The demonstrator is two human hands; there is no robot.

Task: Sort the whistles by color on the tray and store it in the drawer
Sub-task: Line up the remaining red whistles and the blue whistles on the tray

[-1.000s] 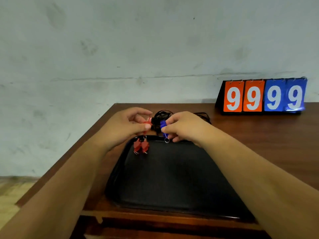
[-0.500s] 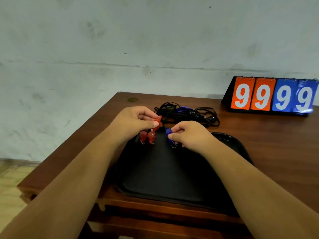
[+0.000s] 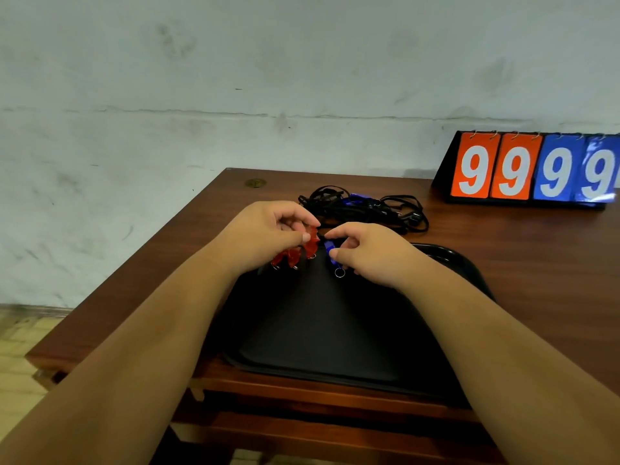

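Note:
A black tray lies on the wooden table near its front edge. My left hand pinches a red whistle over the tray's far left corner, right beside two red whistles lying there. My right hand pinches a blue whistle with a metal ring hanging below it, just right of the red ones. Behind the tray sits a tangle of black lanyards with another blue whistle in it.
A flip scoreboard showing 9 9 9 9 in orange and blue stands at the table's back right. A grey wall rises behind. The table's left edge drops to a tiled floor. Dark space shows under the front edge.
Both hands have lowered their whistles toward the tray's far left corner. The red whistle now sits beside the two lying there. The camera view shifted left and up.

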